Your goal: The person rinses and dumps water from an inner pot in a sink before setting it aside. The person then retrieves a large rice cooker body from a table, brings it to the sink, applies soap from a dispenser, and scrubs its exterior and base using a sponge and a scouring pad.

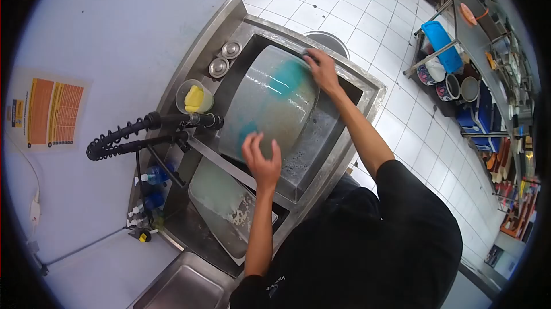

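Note:
A large, wet, translucent plastic tub (258, 88) lies tilted in the metal sink basin (344, 151), with teal patches showing on it. My right hand (323, 70) curls its fingers over the tub's far right edge; something small and dark shows by the fingertips, too unclear to name. Over the tub's near side is my left hand (262, 159), open with its fingers apart. Whether it touches the plastic I cannot tell. Soapy water (301, 165) shows in the basin beside the tub.
Left of the basin are a black spring-hose faucet (172, 122), a clear container (186, 88) with a yellow sponge (194, 98), and round metal pieces (231, 50). A stained tray (221, 200) leans in the adjoining basin. Shelving (485, 39) stands across the tiled floor.

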Demonstrator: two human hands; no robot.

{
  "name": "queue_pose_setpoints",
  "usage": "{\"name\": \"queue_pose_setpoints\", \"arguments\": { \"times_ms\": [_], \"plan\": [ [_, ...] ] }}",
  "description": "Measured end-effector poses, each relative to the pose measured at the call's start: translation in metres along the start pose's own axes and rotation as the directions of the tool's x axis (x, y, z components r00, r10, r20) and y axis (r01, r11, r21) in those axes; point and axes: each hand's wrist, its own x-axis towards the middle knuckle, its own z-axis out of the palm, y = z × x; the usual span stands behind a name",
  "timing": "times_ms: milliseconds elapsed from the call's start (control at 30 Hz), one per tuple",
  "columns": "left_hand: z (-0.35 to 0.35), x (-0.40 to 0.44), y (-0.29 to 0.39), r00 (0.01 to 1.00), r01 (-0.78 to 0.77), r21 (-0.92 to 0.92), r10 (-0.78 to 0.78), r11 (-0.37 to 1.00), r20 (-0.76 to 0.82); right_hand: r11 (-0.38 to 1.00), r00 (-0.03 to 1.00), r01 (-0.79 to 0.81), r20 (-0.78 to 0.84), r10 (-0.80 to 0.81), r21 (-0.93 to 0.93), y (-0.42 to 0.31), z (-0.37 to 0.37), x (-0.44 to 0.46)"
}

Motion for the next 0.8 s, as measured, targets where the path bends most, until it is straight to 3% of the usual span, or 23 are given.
{"name": "queue_pose_setpoints", "arguments": {
  "times_ms": [33, 100, 133, 200, 233, 267, 300, 333, 367, 400, 467, 500, 533, 567, 600, 667, 733, 767, 800],
  "plan": [
    [0.014, 0.023, 0.004, 0.999, -0.031, 0.064, 0.029, 0.997, 0.029, 0.997, 0.996, 0.083, 0.042, -0.083, -0.004, -0.004, 0.011, 0.007],
    [0.037, 0.072, -0.005, 0.992, -0.111, 0.375, 0.122, 0.920, -0.005, 0.932, 0.908, 0.359, 0.216, -0.360, 0.044, -0.044, 0.028, -0.013],
    [0.047, 0.092, -0.011, 0.993, -0.109, 0.387, 0.119, 0.916, -0.002, 0.934, 0.909, 0.354, 0.216, -0.357, 0.057, -0.055, 0.029, -0.022],
    [0.063, 0.121, -0.020, 0.988, -0.079, 0.592, 0.142, 0.802, -0.061, 0.826, 0.778, 0.539, 0.278, -0.563, 0.163, -0.061, 0.031, -0.030],
    [0.067, 0.124, -0.021, 0.990, -0.077, 0.603, 0.135, 0.794, -0.052, 0.831, 0.782, 0.528, 0.279, -0.557, 0.176, -0.047, 0.031, -0.014],
    [0.066, 0.129, -0.013, 1.000, 0.017, 0.579, -0.014, 0.815, -0.010, 0.952, 0.888, 0.273, 0.344, -0.304, 0.138, -0.020, 0.030, 0.014],
    [0.066, 0.131, -0.009, 0.986, 0.121, 0.558, -0.164, 0.821, 0.027, 0.997, 0.915, 0.002, 0.403, -0.035, 0.083, 0.000, 0.034, 0.033],
    [0.062, 0.125, -0.013, 0.984, 0.121, 0.576, -0.173, 0.808, 0.035, 0.988, 0.952, -0.032, 0.307, -0.017, 0.154, 0.003, 0.043, 0.033],
    [0.063, 0.128, -0.020, 0.990, 0.121, 0.574, -0.144, 0.810, -0.005, 0.986, 0.955, -0.030, 0.297, -0.021, 0.167, -0.020, 0.045, 0.025],
    [0.071, 0.133, -0.023, 0.990, 0.141, 0.563, -0.128, 0.814, -0.063, 0.949, 0.896, 0.208, 0.344, -0.282, 0.236, -0.062, 0.037, 0.004],
    [0.066, 0.129, -0.026, 0.988, 0.147, 0.548, -0.147, 0.824, -0.043, 0.792, 0.753, 0.501, 0.274, -0.598, 0.349, -0.075, 0.040, -0.032],
    [0.064, 0.132, -0.028, 0.989, 0.146, 0.512, -0.145, 0.846, -0.043, 0.796, 0.760, 0.488, 0.274, -0.590, 0.358, -0.054, 0.039, -0.015],
    [0.068, 0.141, -0.029, 0.987, 0.156, 0.514, -0.146, 0.843, -0.061, 0.939, 0.869, 0.225, 0.382, -0.314, 0.260, -0.018, 0.040, 0.030],
    [0.067, 0.138, -0.029, 0.985, 0.169, 0.501, -0.161, 0.849, -0.060, 0.989, 0.885, -0.081, 0.465, 0.013, 0.127, 0.001, 0.042, 0.045],
    [0.062, 0.134, -0.030, 0.984, 0.169, 0.489, -0.171, 0.855, -0.041, 0.986, 0.880, -0.105, 0.473, 0.031, 0.130, -0.017, 0.039, 0.028],
    [0.070, 0.149, -0.036, 0.984, 0.177, 0.429, -0.162, 0.885, -0.072, 0.918, 0.855, 0.235, 0.381, -0.351, 0.319, -0.058, 0.034, 0.014],
    [0.058, 0.127, -0.037, 0.977, 0.200, 0.424, -0.212, 0.883, -0.018, 0.749, 0.721, 0.450, 0.297, -0.626, 0.486, -0.065, 0.038, -0.021],
    [0.058, 0.131, -0.034, 0.972, 0.217, 0.410, -0.233, 0.886, -0.013, 0.754, 0.728, 0.434, 0.300, -0.616, 0.493, -0.052, 0.041, -0.003],
    [0.062, 0.140, -0.033, 0.969, 0.239, 0.385, -0.244, 0.891, -0.036, 0.927, 0.828, 0.200, 0.451, -0.333, 0.318, -0.028, 0.044, 0.043]
  ]
}}
